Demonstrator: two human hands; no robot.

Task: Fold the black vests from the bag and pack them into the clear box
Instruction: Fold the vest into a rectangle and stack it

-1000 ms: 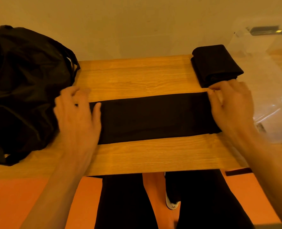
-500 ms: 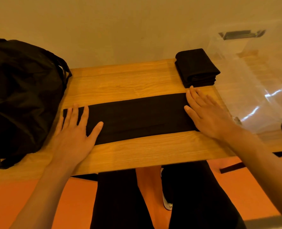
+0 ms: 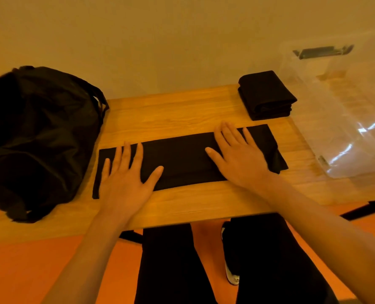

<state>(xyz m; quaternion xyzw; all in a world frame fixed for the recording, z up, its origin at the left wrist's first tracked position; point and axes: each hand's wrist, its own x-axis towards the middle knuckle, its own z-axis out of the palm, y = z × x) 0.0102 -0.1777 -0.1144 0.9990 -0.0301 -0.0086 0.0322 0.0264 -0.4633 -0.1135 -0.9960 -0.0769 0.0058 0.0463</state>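
Now right grip farther inward on vest

A long black vest lies folded into a strip across the wooden tabletop. The left hand rests flat on its left end, fingers spread. The right hand lies flat nearer its right end. A black bag sits to the left. A folded vest lies at the back, just beside a clear box.

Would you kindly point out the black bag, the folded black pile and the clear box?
black bag (image 3: 39, 132), head view, middle of its crumpled body.
folded black pile (image 3: 266, 91), head view, its top surface.
clear box (image 3: 346, 148), head view, bare clear plastic wall.
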